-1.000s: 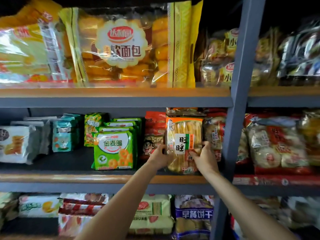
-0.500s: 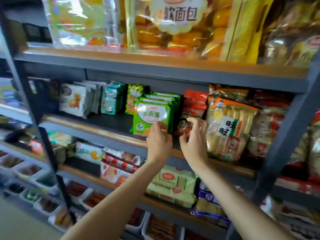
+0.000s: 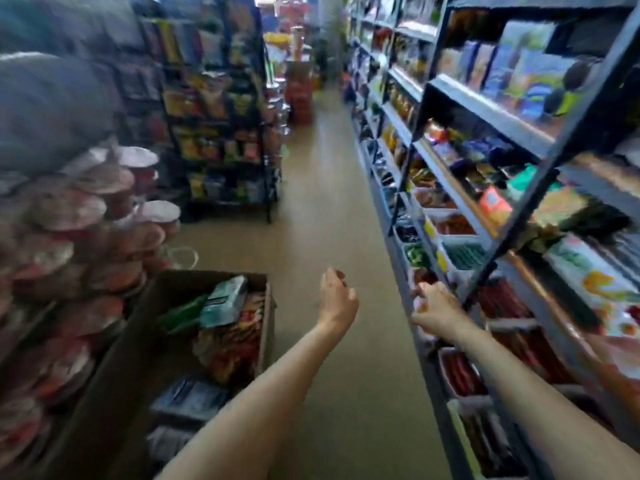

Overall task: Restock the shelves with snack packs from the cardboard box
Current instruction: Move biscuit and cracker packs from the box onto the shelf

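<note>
The picture is blurred by motion. An open cardboard box [image 3: 266, 320] stands on the floor at the lower left, holding several snack packs [image 3: 228, 327], red, green and silvery. My left hand [image 3: 337, 297] hangs over the aisle floor just right of the box, fingers loosely curled, holding nothing. My right hand [image 3: 434, 306] is out in front of the lower shelf [image 3: 460, 202] on the right, fingers relaxed and empty. Neither hand touches the box or a pack.
A long grey shelving unit [image 3: 498, 119] full of snacks runs along the right. Stacked instant noodle bowls [image 3: 69, 216] stand at the left, beside the box. Another rack [image 3: 221, 126] stands further back on the left. The tan aisle floor [image 3: 322, 188] runs ahead between them.
Both hands let go of the rice cracker pack on the shelf and drew back. The view has swung left, away from the shelf, toward the aisle and the box.
</note>
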The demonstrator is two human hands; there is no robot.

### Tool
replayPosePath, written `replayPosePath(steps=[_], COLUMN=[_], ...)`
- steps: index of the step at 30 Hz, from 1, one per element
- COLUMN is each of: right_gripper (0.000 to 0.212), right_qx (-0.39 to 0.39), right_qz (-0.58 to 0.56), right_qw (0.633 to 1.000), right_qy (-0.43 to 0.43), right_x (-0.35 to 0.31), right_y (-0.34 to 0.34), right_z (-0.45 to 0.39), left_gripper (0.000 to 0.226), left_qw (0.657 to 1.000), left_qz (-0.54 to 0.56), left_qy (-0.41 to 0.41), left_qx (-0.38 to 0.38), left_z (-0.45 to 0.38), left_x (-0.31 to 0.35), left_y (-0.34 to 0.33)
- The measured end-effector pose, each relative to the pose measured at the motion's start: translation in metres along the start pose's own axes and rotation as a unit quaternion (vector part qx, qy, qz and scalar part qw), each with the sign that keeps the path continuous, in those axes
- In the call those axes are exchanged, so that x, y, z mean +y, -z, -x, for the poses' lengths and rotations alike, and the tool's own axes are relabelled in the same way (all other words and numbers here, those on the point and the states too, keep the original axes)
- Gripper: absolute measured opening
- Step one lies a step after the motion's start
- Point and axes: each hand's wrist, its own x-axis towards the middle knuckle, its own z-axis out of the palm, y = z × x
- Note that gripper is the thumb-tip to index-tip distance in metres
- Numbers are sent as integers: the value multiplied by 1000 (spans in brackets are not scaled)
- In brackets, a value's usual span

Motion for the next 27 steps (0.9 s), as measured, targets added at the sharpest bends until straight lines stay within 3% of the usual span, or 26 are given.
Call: replayPosePath(steps=[3, 5, 10, 14, 19, 21, 27], right_gripper=[43, 45, 43, 28, 44, 40, 17], right_qx=[-131, -181, -191, -150, -136, -99, -28], right_qz=[7, 16, 31, -37, -204, -259, -267], right_qw=[988, 977, 975, 985, 968, 955, 950], right_qy=[79, 112, 110, 76, -57, -108, -162], right_x=[-86, -128, -190, -224, -251, -254, -257], right_y=[-75, -119, -176, -212, -270, -286, -294], right_z=[-15, -22, -53, -80, -93, -99, -113], left_gripper=[36, 48, 53, 42, 29, 27, 21], left_qw=[991, 979, 946, 952, 957, 959, 982], left_qz=[-107, -156, -158, -133, -125, -112, -79], left_qy=[73, 129, 282, 270, 258, 255, 169], left_qx=[30, 8, -35, -54, -49, -43, -26], left_z=[-15, -23, -47, -66, -77, -80, -84], left_x=[-78, -129, -215, -240, -262, -269, -272], left_y=[73, 114, 191, 220, 238, 243, 246])
